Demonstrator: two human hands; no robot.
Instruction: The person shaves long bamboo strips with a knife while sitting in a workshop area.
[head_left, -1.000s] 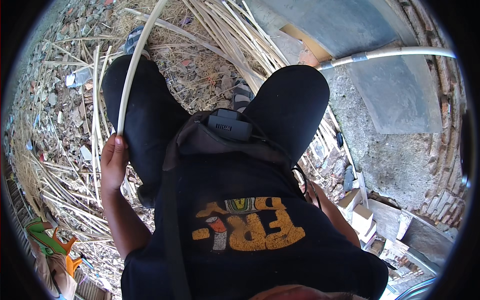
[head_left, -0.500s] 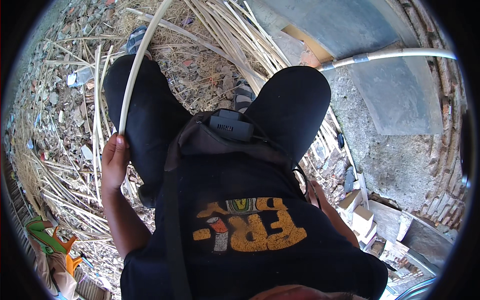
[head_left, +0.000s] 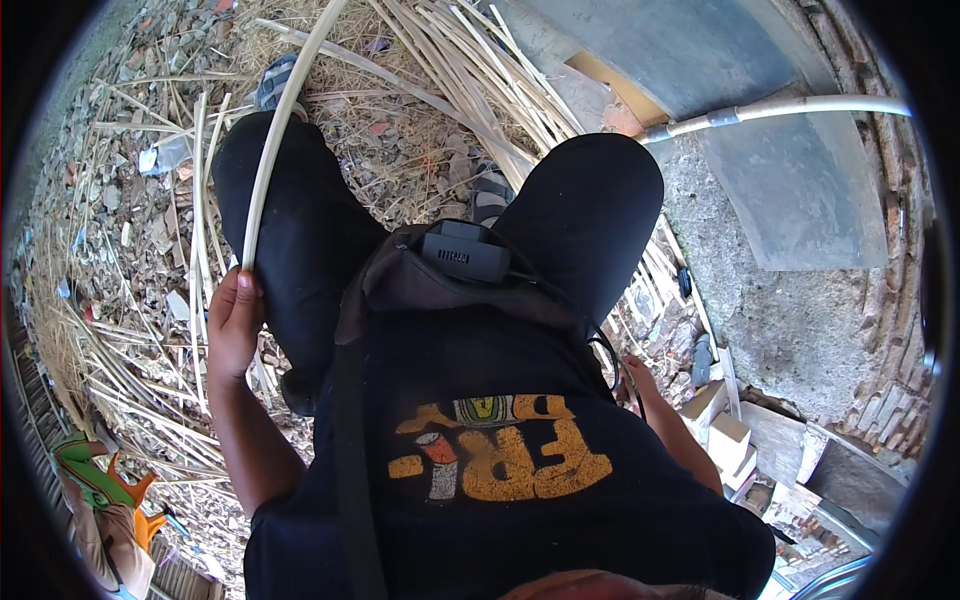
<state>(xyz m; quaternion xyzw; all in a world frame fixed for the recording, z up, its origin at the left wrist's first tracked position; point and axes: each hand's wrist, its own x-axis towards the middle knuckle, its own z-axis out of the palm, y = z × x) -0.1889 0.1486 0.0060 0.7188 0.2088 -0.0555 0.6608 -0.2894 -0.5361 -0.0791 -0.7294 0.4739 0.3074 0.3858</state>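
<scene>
My left hand [head_left: 236, 312] pinches the lower end of a long pale bamboo strip [head_left: 268, 165] between thumb and fingers. The strip rises in a gentle curve past my left knee and runs out of the top of the view. Down by my right hip, my right hand [head_left: 638, 385] is partly hidden behind my shirt. Its fingers look curled around a thin dark thing too small and covered to make out.
Bundled bamboo strips [head_left: 470, 75] lie beyond my feet, with more strips [head_left: 150, 410] on the rubble to the left. A pale pipe [head_left: 790, 108] crosses grey sheets [head_left: 690, 50] at the right. Small boxes [head_left: 727, 440] stand behind my right hand. An orange-and-green object [head_left: 100, 470] is at lower left.
The view has shifted very slightly. My left hand stays on the bamboo strip, and my right hand shows a little more beside my hip.
</scene>
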